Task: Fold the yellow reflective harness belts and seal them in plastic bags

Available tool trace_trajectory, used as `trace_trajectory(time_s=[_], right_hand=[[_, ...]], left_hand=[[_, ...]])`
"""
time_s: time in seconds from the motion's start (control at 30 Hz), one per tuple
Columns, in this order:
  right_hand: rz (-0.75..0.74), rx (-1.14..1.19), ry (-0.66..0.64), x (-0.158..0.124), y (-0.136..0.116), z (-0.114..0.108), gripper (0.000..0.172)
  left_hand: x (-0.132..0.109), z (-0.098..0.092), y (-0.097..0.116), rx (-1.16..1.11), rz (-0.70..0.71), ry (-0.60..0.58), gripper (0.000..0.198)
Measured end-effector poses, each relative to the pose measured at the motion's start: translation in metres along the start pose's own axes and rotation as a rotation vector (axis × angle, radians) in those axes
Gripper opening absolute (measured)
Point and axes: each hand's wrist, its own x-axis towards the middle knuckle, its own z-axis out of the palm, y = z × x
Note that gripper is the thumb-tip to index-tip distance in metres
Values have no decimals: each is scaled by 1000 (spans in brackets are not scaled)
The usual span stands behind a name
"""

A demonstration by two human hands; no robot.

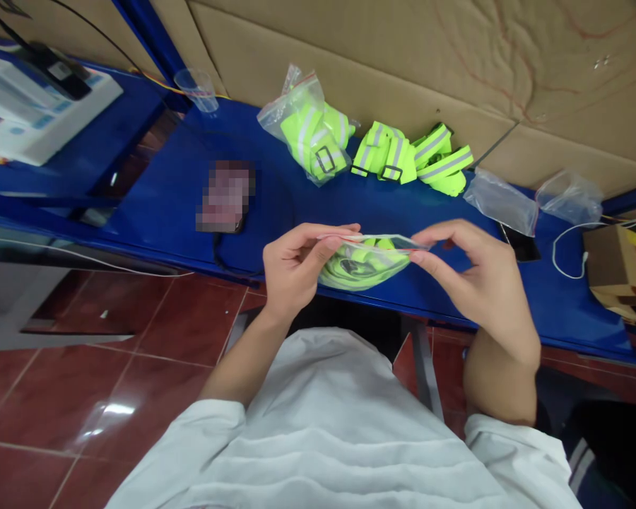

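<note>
The bag (368,281) you hold is clear, glossy plastic film. The straps (382,154) before you are cloth with smooth silvery bands (445,166). Your shirt (350,438) is matt cloth. Your bench top (172,170) is smooth with a slight sheen, the panel (350,56) behind it matt cardboard, the floor tiles (153,325) glossy.

Two hands were in view: one left hand (292,268) and one right hand (482,283). Clear bags came to four: one held bag (364,270) between the hands, one packed bag (308,127) on the far side, and two see-through bags (501,201) (571,198) at the far right. Loose yellow-green strap bundles (386,152) (442,161) numbered two. There was one clear cup (197,88) far left, one pixelated item (227,196) nearer, one dark slab (522,244) on the right and one small cardboard box (609,261) farther right.
</note>
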Motion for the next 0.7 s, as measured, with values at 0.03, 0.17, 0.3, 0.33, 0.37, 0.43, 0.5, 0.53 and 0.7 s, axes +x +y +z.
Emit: trace_trajectory(time_s=[0.03,0.17,0.3,0.33,0.37,0.43,0.5,0.53,0.7], right_hand=[[26,96,-12,-1,3,1,13],[75,342,-21,-5,9,10,6],[85,367,-14,-4,6,16,6],[86,371,-15,-3,5,16,6],[87,375,-18,-2,4,17,6],[92,385,-29,-1,4,16,4],[96,425,-43,-1,4,16,9],[92,459,-55,-2,3,17,14],[-18,483,-68,-3,0,28,32]], left_hand=[[1,-2,0,-11,5,7,12],[6,-11,-1,40,19,28,15],[15,-16,0,43,58,66,19],[17,-16,0,12,57,76,21],[19,-16,-1,-19,56,85,22],[21,-16,-2,-61,67,100,25],[21,-15,-3,-80,71,107,26],[20,-14,-3,-86,65,110,25],[15,-6,-8,-102,80,155,27]])
